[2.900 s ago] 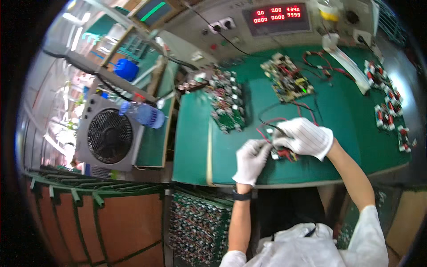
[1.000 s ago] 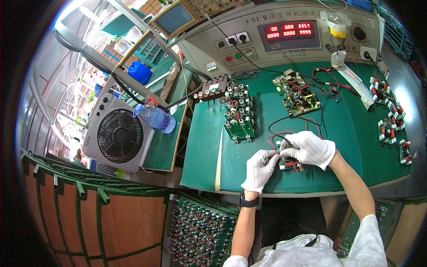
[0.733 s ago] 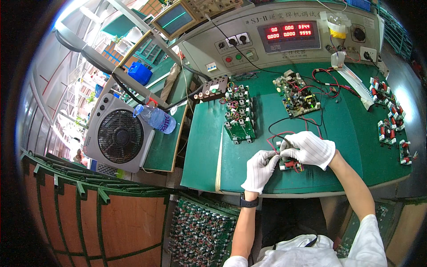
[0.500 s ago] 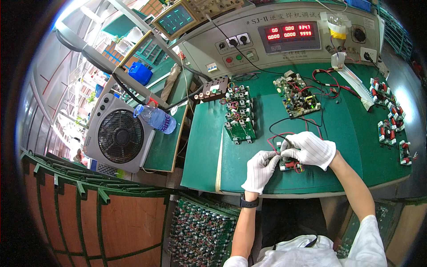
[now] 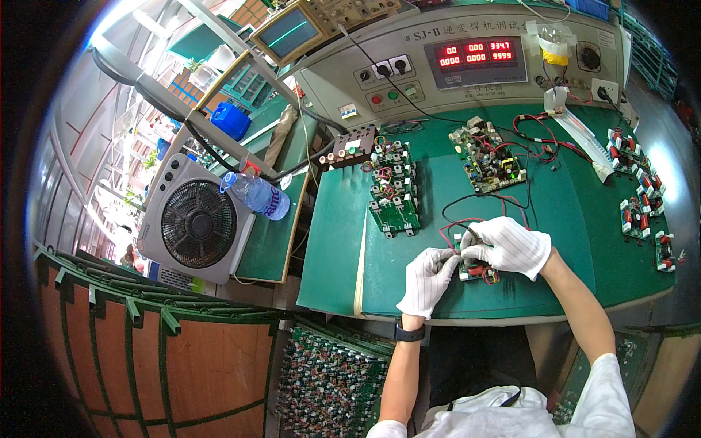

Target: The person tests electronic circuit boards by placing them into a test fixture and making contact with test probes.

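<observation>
While both my gloved hands meet over the near edge of the green bench mat, my left hand curls its fingers against the left side of a small circuit board, and my right hand closes over the board's top, pinching it from above. The board lies flat on the mat, close to the front edge, with red and black wires looping away from it toward the back.

Just behind my hands, to the left, a row of stacked green boards runs away from me; I count about four, though they overlap too much to be sure. To the right of that row sits one larger populated board, tilted, with red leads tangled beside it. Along the far right edge lie roughly five small boards with red parts.

At the back stands one grey test console with one red digit display. Off the mat to my left I see one plastic water bottle lying on its side, one grey box fan, and one blue container. Below the bench, a rack of many boards is in view.
</observation>
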A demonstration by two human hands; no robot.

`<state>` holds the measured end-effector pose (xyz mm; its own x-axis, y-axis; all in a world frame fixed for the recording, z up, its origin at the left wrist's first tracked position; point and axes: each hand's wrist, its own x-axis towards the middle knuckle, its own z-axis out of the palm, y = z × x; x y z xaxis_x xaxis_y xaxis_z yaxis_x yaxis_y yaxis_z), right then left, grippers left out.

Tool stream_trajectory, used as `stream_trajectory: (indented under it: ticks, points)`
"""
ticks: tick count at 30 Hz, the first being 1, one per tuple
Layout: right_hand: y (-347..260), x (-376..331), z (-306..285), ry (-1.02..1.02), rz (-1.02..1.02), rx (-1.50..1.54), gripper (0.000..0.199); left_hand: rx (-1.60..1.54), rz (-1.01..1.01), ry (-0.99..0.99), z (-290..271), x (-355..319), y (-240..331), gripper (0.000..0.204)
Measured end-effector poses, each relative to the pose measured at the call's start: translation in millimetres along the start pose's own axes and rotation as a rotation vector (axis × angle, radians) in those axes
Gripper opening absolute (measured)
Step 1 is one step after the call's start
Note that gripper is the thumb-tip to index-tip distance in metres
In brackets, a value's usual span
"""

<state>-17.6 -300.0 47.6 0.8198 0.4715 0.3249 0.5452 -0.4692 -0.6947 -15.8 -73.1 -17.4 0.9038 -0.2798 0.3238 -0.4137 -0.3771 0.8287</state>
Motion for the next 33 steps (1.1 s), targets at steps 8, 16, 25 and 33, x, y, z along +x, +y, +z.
stream_trajectory:
  ticks: [8,16,25,33]
  points:
    - [0,5,-2,-0.004,-0.003,-0.017,0.028,0.002,0.008,-0.004,-3,5,0,0.017]
    - [-3,2,-2,0.016,0.013,-0.006,0.024,-0.005,0.016,-0.004,-2,2,2,0.017]
    - [29,-52,-23,0.612,0.335,0.686,0.033,-0.282,-0.183,0.023,3,17,45,0.013]
    - [80,-111,-72,0.552,0.811,0.458,0.048,0.294,0.218,-0.118,160,4,125,0.020]
